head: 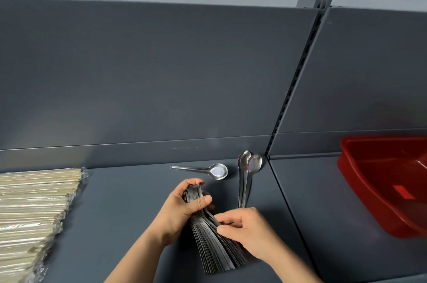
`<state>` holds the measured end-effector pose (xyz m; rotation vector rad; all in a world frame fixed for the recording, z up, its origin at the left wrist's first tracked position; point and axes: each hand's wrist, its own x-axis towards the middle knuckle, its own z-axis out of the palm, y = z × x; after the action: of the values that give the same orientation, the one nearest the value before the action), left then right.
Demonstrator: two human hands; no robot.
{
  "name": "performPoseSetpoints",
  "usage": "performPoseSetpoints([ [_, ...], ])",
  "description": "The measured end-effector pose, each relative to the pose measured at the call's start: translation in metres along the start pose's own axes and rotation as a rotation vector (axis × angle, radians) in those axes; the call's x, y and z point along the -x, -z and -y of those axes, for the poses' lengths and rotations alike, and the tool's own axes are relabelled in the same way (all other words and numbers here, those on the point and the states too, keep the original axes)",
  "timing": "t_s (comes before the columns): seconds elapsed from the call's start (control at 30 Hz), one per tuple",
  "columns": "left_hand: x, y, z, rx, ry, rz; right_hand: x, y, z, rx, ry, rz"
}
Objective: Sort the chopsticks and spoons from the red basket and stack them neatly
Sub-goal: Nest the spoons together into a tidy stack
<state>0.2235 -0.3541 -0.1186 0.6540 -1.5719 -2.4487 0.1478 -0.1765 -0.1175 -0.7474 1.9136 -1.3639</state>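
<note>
A thick stack of nested metal spoons [215,248] lies on the dark grey shelf [120,213], handles fanned toward me. My left hand [184,206] grips the bowl end of the stack. My right hand [245,227] pinches the handles in the middle of the stack. One loose spoon [208,170] lies bowl-up behind my hands. Two or three more spoons [247,174] lie together near the shelf's back corner. Wrapped chopsticks [34,213] are stacked in a big pile at the left. The red basket [379,181] stands at the right, tilted, with no cutlery visible in it.
A grey back panel [161,74] rises behind the shelf. A slotted upright rail [298,84] runs down to the corner by the loose spoons. A seam [291,213] divides the shelf into two boards.
</note>
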Motion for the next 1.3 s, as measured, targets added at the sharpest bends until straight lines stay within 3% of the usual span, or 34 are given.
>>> performPoseSetpoints([
  [0.1, -0.007, -0.002, 0.0, 0.006, -0.008, -0.04, -0.008, 0.007, -0.001, -0.022, -0.008, -0.028],
  [0.2, -0.014, 0.001, -0.002, 0.039, -0.008, -0.069, -0.026, 0.031, -0.008, -0.044, -0.062, -0.318],
  [0.27, -0.019, 0.005, -0.003, 0.06, -0.006, -0.094, -0.042, 0.054, -0.011, 0.1, -0.106, -0.537],
  [0.37, -0.024, 0.008, -0.004, 0.072, -0.02, -0.121, -0.065, 0.077, -0.008, 0.33, -0.181, -0.63],
  [0.57, -0.028, 0.011, -0.003, 0.084, -0.043, -0.166, -0.107, 0.088, -0.003, 0.552, -0.289, -0.553],
  [0.83, -0.032, 0.016, -0.004, 0.095, -0.036, -0.198, -0.109, 0.11, 0.0, 0.113, -0.186, -0.445],
  [1.07, -0.032, 0.017, -0.002, 0.105, -0.038, -0.194, -0.11, 0.1, 0.01, 0.055, -0.159, -0.396],
  [1.3, -0.029, -0.005, -0.008, 0.138, -0.024, -0.066, -0.089, 0.063, 0.031, -0.324, -0.152, 0.019],
])
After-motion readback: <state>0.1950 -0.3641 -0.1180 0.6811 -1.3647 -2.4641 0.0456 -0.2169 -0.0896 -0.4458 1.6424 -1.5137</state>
